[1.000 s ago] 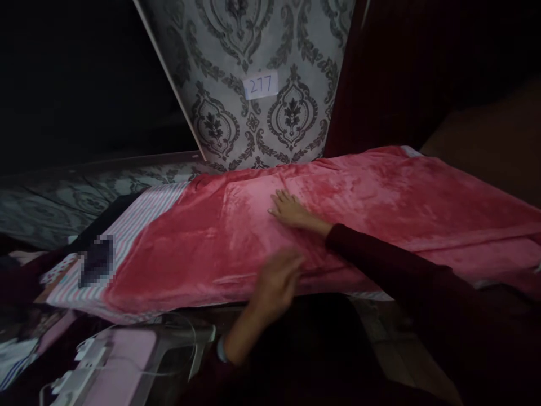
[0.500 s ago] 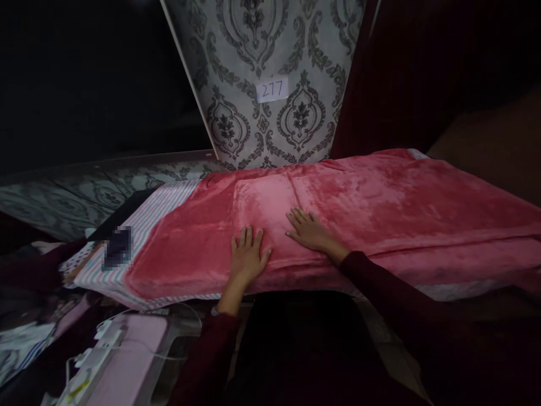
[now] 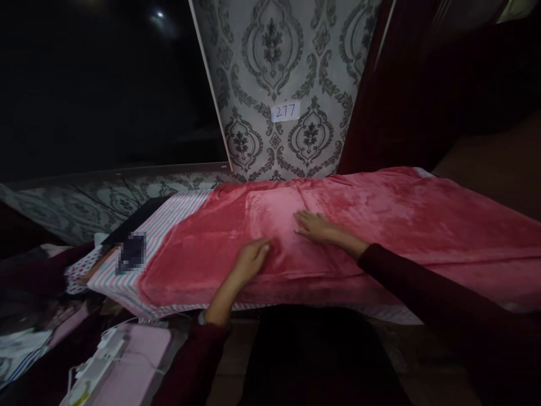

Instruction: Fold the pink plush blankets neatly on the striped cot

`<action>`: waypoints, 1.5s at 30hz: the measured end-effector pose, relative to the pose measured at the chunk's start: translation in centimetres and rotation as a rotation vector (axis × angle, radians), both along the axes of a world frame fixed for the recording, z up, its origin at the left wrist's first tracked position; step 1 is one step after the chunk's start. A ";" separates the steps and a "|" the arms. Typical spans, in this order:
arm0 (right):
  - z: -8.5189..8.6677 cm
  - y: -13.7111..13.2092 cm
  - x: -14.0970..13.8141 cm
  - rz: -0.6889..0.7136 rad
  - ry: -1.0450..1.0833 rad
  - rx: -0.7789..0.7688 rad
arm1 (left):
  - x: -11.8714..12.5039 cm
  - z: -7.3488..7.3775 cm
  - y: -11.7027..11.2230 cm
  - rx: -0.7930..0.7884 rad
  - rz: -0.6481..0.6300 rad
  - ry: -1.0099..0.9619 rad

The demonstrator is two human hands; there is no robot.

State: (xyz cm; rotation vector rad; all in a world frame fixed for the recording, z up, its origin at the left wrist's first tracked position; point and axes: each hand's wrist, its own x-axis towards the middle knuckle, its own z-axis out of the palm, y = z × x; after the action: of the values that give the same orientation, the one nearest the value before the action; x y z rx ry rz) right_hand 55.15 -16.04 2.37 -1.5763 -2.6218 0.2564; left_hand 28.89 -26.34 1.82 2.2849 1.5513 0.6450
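Note:
A red plush blanket (image 3: 380,220) lies spread over a long padded board with a striped cover (image 3: 169,225). My left hand (image 3: 250,260) rests on the blanket near its front edge, fingers together and flat against the cloth. My right hand (image 3: 315,225) lies flat a little farther back, fingers stretched out toward the left. Neither hand holds anything. Both arms wear dark red sleeves.
A patterned grey wall panel with a paper label reading 277 (image 3: 285,111) stands behind the board. A white power strip (image 3: 91,363) and pink surface (image 3: 135,366) sit at lower left. A dark blurred object (image 3: 131,252) lies on the striped end. Dark curtain at right.
My left hand came up from below the board's edge onto the blanket and has slid slightly right. My right hand has stayed flat on the cloth, shifting only a little.

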 end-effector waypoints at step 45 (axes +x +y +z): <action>-2.4 11.1 -2.9 -0.286 -0.020 0.000 | -0.6 -3.1 15.0 0.048 0.155 0.351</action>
State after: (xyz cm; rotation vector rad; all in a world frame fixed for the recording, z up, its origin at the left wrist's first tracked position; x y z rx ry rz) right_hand 52.29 -4.95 0.02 -1.9326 -2.3672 0.2220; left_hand 28.31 -11.33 -1.32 2.4299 1.9036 0.3295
